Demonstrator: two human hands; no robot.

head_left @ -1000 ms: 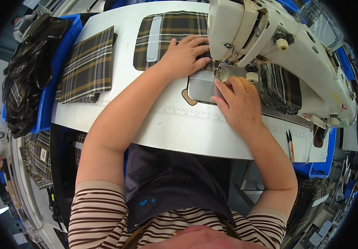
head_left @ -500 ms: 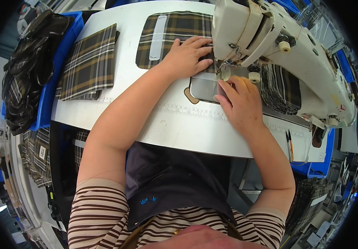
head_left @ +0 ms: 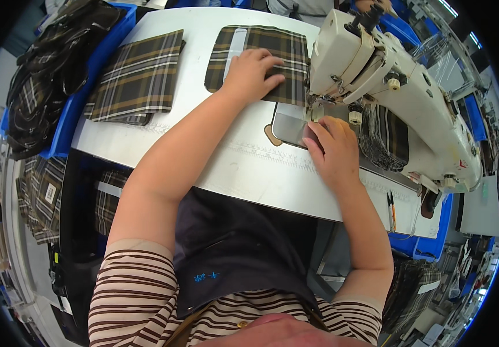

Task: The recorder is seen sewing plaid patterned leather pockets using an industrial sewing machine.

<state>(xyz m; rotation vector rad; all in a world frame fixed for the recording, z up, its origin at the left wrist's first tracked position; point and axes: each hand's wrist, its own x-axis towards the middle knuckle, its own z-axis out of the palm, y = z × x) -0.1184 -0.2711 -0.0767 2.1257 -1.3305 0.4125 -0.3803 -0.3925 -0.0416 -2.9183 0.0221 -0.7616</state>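
The left hand lies palm down with fingers loosely spread on the checked cloth, pressing it or resting on it without grasping. The right hand is nearer the body, fingers bent, its thumb and forefinger over the edge of the metal plate; whether they pinch anything, I cannot tell.

The left hand has slid leftward over the cloth since half a second ago: its fingers, which reached up against the machine's head, now sit well inside the piece, beside and partly over the pale strip. The cloth's right edge, hidden then, now shows. The view has shifted too, so part of this may be the wearer's head turning. It suggests that the left hand is taking a new place on the cloth, whose near right corner lies close by the sewing machine, just beyond the right fingertips; whether that corner is caught there is unclear.

Right of the right hand, a stack of checked pieces lies under the machine's arm; nearer the body is a slim orange-and-black tool. Left of the left hand lie folded pieces on the white table, then a blue crate heaped with dark items.
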